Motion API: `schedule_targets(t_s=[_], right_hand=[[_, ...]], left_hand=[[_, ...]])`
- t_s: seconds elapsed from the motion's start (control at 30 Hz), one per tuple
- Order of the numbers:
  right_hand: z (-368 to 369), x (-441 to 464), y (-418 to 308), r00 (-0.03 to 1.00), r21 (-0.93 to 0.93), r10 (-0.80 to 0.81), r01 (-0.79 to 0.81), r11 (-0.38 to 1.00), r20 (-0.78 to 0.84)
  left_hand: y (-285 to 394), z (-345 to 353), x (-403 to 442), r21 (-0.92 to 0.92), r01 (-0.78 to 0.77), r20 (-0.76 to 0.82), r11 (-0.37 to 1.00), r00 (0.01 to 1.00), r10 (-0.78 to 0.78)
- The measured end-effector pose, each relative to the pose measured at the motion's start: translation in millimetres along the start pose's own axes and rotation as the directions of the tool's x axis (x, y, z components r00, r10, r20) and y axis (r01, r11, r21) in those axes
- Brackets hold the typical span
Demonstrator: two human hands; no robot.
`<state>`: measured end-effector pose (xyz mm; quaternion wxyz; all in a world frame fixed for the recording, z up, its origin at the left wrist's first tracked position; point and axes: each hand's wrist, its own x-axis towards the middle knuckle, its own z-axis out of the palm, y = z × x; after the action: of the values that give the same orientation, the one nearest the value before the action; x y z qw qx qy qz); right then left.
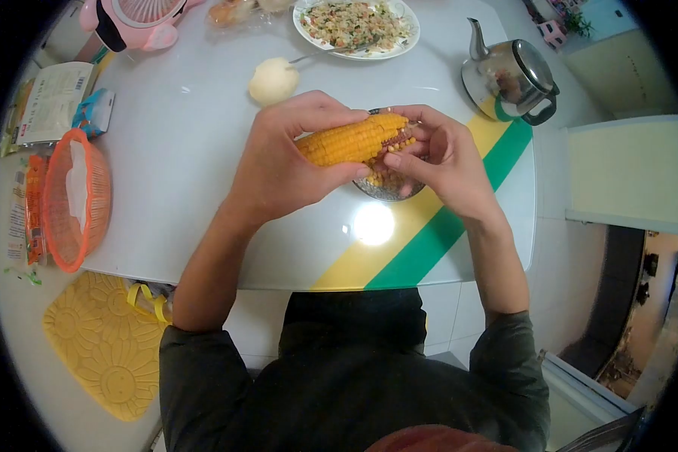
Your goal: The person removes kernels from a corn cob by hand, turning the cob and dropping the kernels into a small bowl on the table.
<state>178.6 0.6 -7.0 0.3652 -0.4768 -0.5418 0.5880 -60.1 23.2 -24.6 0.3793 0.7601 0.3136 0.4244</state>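
Observation:
A yellow corn cob [344,142] lies in my left hand [286,158], thumb along the near side and fingers round the far side. At its right end several kernels are gone, and the reddish core shows. My right hand [446,162] is closed about that stripped end, with the thumb by the loose kernels; its fingertips are partly hidden. Below the cob stands a small metal bowl [380,193] holding loose corn kernels [383,178]. My hands and the cob cover much of the bowl.
Beyond my hands are a pale round bun [273,81] and a plate [306,38] of fried rice with a spoon. A steel kettle [505,79] stands at the right. At the left are an orange basket [102,192], packets [56,98] and a pink fan [139,22].

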Motion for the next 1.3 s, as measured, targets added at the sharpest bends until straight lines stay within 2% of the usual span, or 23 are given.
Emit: schedule_targets(t_s=[0.27,0.5,0.67,0.97,1.07,1.3], right_hand=[[-8.7,7.0,2.4,0.998,0.120,0.023,-0.029,0.992,0.050],[-9.5,5.0,4.6,0.999,0.111,-0.001,-0.003,0.994,0.033],[-5.9,1.6,4.3,0.999,0.026,0.030,-0.029,0.999,-0.020],[-12.1,2.8,3.9,0.998,0.121,-0.030,0.022,0.992,0.061],[-12.1,5.1,2.3,0.999,0.164,0.025,-0.032,0.986,0.048],[-7.1,1.8,4.0,0.999,0.056,0.034,-0.033,0.998,-0.013]], left_hand=[[-0.4,3.4,0.5,0.030,-0.044,-0.020,0.999,0.999,0.044],[1.4,5.6,0.5,0.071,-0.076,-0.011,0.995,0.997,0.077],[2.2,7.8,0.5,0.016,-0.031,-0.032,0.999,0.999,0.032],[1.7,6.9,0.0,0.025,-0.022,-0.029,0.999,0.999,0.023],[5.2,8.8,-0.5,0.056,-0.024,-0.019,0.998,1.000,0.025],[3.0,8.7,-0.4,0.097,-0.052,-0.002,0.994,0.999,0.053]])
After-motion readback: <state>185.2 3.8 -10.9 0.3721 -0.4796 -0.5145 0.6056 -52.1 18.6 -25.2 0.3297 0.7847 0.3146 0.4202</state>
